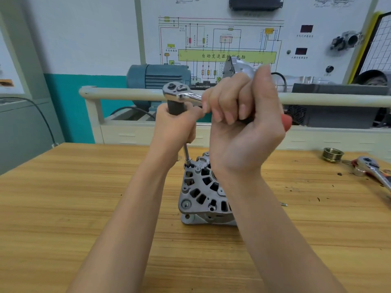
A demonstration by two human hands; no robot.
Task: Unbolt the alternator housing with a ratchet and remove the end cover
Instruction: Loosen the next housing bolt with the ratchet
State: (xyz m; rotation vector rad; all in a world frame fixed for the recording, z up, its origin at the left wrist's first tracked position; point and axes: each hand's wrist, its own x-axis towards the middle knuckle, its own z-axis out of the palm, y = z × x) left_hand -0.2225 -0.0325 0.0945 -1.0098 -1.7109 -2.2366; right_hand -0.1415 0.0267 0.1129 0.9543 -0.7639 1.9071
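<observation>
A grey alternator [201,193] stands on the wooden table [84,197], its slotted end cover facing up. A chrome ratchet [179,93] sits on a long extension bar [187,154] whose socket rests on a bolt at the cover's upper left. My left hand [175,125] grips the dark upper part of the extension just under the ratchet head. My right hand [243,115] is curled round the ratchet's handle, whose red end [286,122] sticks out to the right. My right forearm hides the alternator's right side.
A second ratchet [372,170] with a red grip and a grooved pulley [332,154] lie at the table's far right. A small loose metal part [284,204] lies right of the alternator. Behind the table runs a cream rail [127,94], with a blue motor [156,76] and a wiring-diagram board.
</observation>
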